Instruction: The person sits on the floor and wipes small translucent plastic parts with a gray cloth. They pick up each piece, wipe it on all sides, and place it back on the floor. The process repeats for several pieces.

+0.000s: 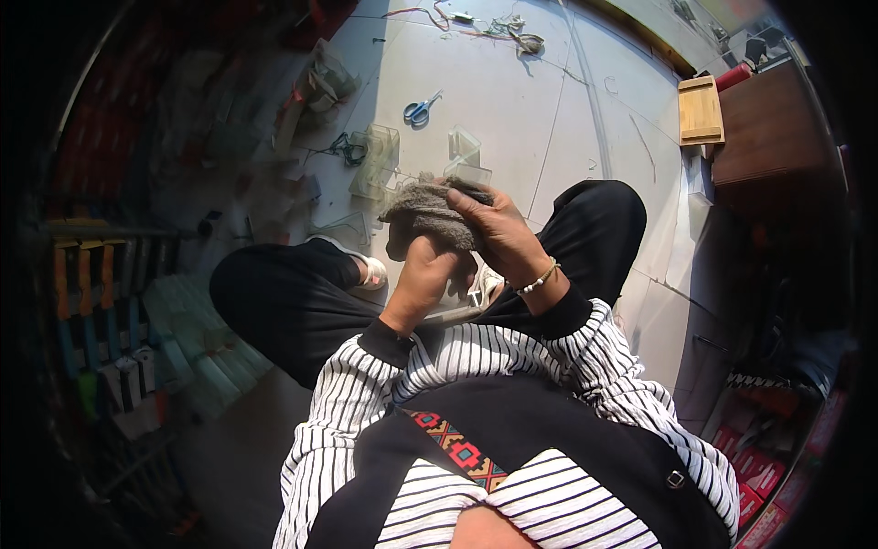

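Observation:
A crumpled grey-brown cloth (428,212) is bunched up in front of me, above my lap. My left hand (428,282) grips it from below, fingers curled in under the folds. From the right, my right hand (501,227) closes on its upper edge, the thumb pressed on top. A dark edge shows by the right fingers; whether it is part of the cloth or a thing inside it, I cannot make out. Just beyond the cloth, clear plastic boxes (375,166) stand on the floor, with another clear box (465,146) beside them.
Blue-handled scissors (419,112) lie on the pale tiled floor (512,110). Tangled wires (526,41) are farther off. A wooden stool (701,112) stands far right by a brown cabinet (773,128). Racked tools (91,284) and stacked clear packages (201,339) fill the left side.

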